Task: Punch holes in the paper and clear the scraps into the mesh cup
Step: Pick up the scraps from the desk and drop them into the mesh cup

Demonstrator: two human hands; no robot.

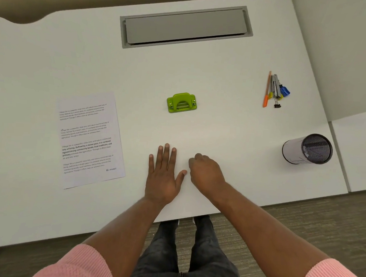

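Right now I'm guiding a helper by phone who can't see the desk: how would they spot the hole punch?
Start at the grey cable hatch set into the far side of the white desk. Come straight toward the person; the hole punch sits alone between the hatch and the hands. It's the only bright green thing, small and blocky.

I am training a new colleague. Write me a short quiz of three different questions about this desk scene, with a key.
1. True or false: the punch stands on the paper.
2. Which hand lies flat on the desk with fingers spread?
A. left hand
B. right hand
C. both
3. Fill in: the mesh cup is at the person's ____ side.

Key
1. False. The punch stands on the bare desk, apart from the paper.
2. A. The right hand is curled loosely, holding nothing that shows.
3. Right. It is near the desk edge, closer to the person than the pens and clips.
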